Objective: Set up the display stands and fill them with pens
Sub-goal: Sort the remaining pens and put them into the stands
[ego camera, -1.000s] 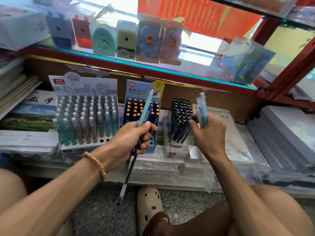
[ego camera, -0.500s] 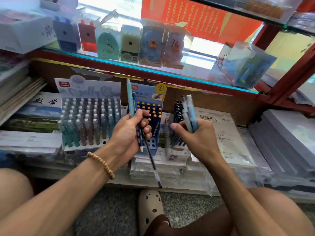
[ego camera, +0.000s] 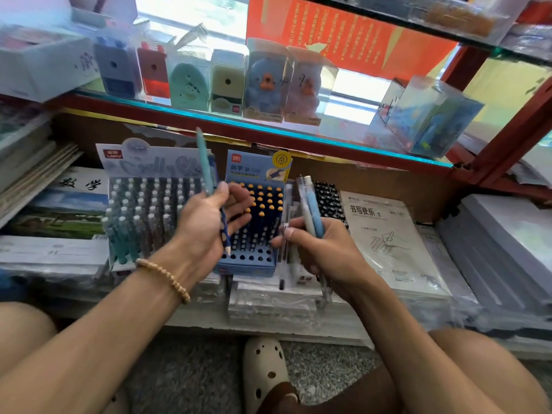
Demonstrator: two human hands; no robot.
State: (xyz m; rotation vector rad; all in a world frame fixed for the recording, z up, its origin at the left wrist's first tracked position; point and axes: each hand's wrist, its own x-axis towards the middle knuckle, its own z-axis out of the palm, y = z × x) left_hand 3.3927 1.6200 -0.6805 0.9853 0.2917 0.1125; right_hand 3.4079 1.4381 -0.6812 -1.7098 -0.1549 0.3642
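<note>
Sorting loose pens between the two hands, the person crouches before a low shelf [ego camera: 268, 321] where three display stands sit side by side. The left hand [ego camera: 206, 225] holds a teal pen [ego camera: 204, 162] upright between thumb and curled fingers, with a dark blue pencil [ego camera: 224, 234] slanting down across the palm, tip near the wrist. The right hand [ego camera: 319, 249] grips a small bundle of pens [ego camera: 310, 207], pale and light blue, standing up out of the fist, and pinches a thin clear-barrelled pen [ego camera: 286, 234] that hangs below it. Behind them, the blue pencil stand [ego camera: 254, 231] shows empty holes in its front rows; the grey pen stand [ego camera: 143, 210] to its left looks nearly full, and a black pen rack [ego camera: 328, 201] sits behind the right hand. These pens should be light, stiff and smooth, so apt to slip from a loose bundle; taking one at mid-barrel and guiding its lower end into a hole seems safest.
</note>
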